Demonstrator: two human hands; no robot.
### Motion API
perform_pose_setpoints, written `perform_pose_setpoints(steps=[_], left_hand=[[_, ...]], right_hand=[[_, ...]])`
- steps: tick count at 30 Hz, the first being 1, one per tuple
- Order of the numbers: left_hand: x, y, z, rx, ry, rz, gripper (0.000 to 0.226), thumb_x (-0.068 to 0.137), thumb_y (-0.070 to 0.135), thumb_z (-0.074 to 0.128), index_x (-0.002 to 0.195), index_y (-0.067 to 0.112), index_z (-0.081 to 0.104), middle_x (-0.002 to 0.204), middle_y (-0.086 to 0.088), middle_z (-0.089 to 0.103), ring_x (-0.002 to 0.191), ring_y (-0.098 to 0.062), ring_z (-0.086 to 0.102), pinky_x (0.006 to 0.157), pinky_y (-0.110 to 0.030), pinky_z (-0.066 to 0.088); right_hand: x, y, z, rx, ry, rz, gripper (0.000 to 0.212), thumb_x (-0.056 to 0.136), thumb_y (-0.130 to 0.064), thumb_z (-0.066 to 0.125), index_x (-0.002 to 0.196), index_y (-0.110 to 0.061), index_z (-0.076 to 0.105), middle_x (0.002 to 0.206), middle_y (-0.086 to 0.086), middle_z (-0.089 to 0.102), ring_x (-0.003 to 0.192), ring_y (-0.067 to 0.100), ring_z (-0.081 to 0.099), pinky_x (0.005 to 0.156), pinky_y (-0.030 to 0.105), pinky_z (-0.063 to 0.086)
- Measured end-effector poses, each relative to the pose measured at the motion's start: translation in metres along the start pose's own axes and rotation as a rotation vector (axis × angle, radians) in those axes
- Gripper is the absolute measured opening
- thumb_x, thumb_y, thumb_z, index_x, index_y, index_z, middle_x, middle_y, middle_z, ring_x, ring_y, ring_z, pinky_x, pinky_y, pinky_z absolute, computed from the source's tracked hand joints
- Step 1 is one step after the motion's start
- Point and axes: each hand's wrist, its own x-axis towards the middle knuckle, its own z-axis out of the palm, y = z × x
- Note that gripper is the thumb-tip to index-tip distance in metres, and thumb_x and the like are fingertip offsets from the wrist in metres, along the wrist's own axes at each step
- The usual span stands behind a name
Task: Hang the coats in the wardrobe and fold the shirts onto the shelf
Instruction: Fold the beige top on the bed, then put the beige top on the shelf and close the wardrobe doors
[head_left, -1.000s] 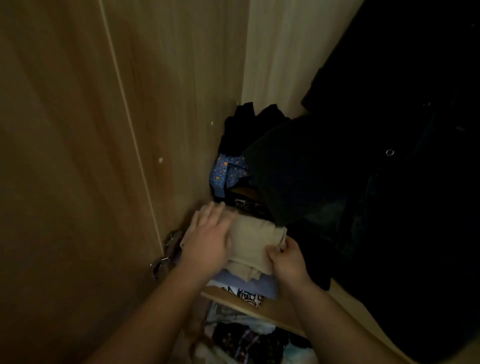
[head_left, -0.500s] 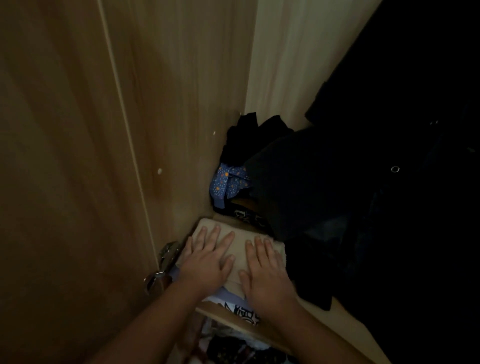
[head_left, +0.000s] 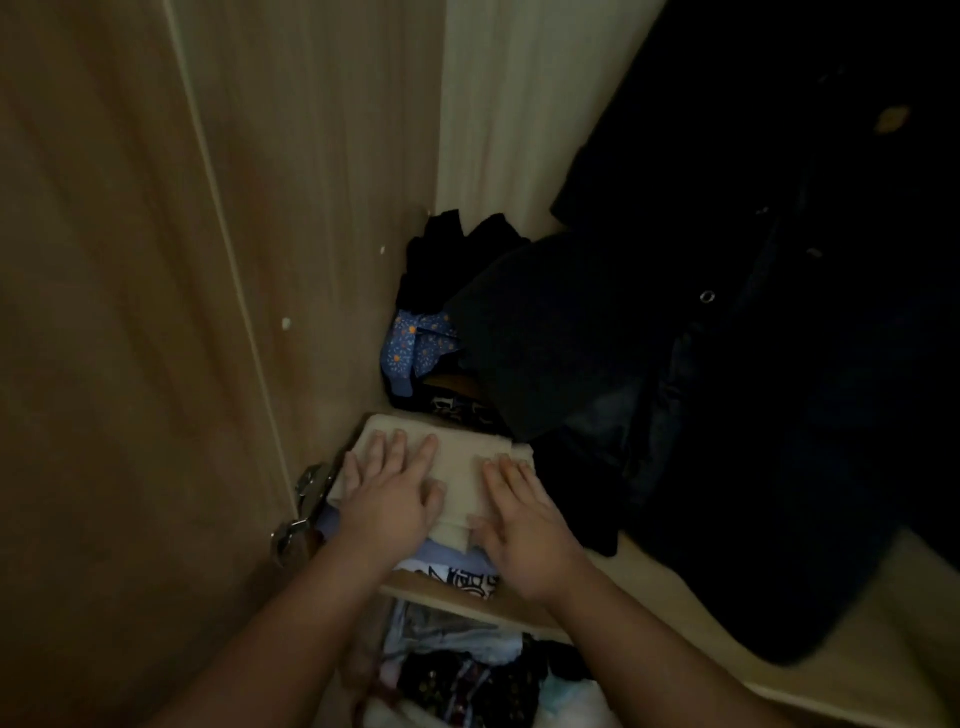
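Note:
A folded beige shirt lies on top of a small stack of folded clothes at the left end of the wardrobe shelf. My left hand lies flat on the shirt's left half, fingers straight and spread. My right hand presses flat on its right half. Under the beige shirt I see a pale blue garment and a white one with black print. Dark coats hang to the right, their hems reaching down to the shelf.
The wooden wardrobe door stands open at left with a metal hinge. Behind the stack lie a blue patterned cloth and black garments. Below the shelf sit more mixed clothes.
A second ago my right hand pinched the shirt's edge; both hands now lie flat on it. In the last half second my hands have spread slightly apart.

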Motion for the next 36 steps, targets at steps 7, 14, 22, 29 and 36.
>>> perform_pose_setpoints(steps=[7,14,22,29,36], left_hand=[[-0.062,0.064,-0.01,-0.083,-0.016,0.131,0.077,0.083,0.065,0.009,0.154,0.039,-0.004,0.165,-0.002,-0.001,0.151,-0.027,-0.005,0.121,-0.045,0.006],[-0.146,0.176,0.013,-0.075,-0.032,0.327,0.068,0.096,0.06,0.028,0.154,0.04,0.0,0.165,-0.002,0.003,0.151,-0.026,-0.005,0.122,-0.048,0.007],[-0.311,0.304,0.045,-0.12,-0.143,0.554,0.065,0.099,0.056,0.027,0.155,0.037,0.001,0.165,-0.001,0.0,0.151,-0.024,-0.01,0.123,-0.047,0.001],[-0.421,0.383,0.084,-0.017,-0.247,0.755,0.064,0.098,0.061,0.019,0.152,0.042,-0.008,0.165,0.002,-0.007,0.15,-0.023,-0.013,0.122,-0.049,-0.001],[-0.468,0.428,0.083,0.02,-0.265,0.865,0.066,0.098,0.062,0.022,0.153,0.042,-0.008,0.165,0.002,-0.009,0.151,-0.024,-0.011,0.122,-0.047,0.001]], right_hand=[[-0.107,0.018,-0.053,-0.029,0.092,0.173,0.073,0.097,-0.041,0.04,0.157,-0.031,-0.001,0.165,-0.007,-0.004,0.151,0.015,-0.011,0.124,0.037,0.006],[-0.277,0.052,-0.077,-0.039,0.257,0.392,0.073,0.098,-0.043,0.043,0.157,-0.034,0.0,0.165,-0.011,-0.002,0.151,0.011,-0.01,0.124,0.032,0.006],[-0.506,0.073,-0.082,-0.127,0.337,0.66,0.073,0.096,-0.05,0.031,0.158,-0.024,0.002,0.165,-0.001,0.009,0.152,0.02,0.002,0.124,0.04,0.008],[-0.656,0.048,-0.059,0.024,0.391,0.789,0.076,0.098,-0.033,0.045,0.157,-0.028,-0.002,0.165,-0.009,-0.005,0.15,0.011,-0.012,0.119,0.023,-0.008],[-0.72,0.061,-0.07,0.155,0.547,0.94,0.079,0.094,-0.021,0.053,0.158,-0.022,0.007,0.165,-0.004,0.006,0.151,0.011,-0.003,0.119,0.023,0.0]])
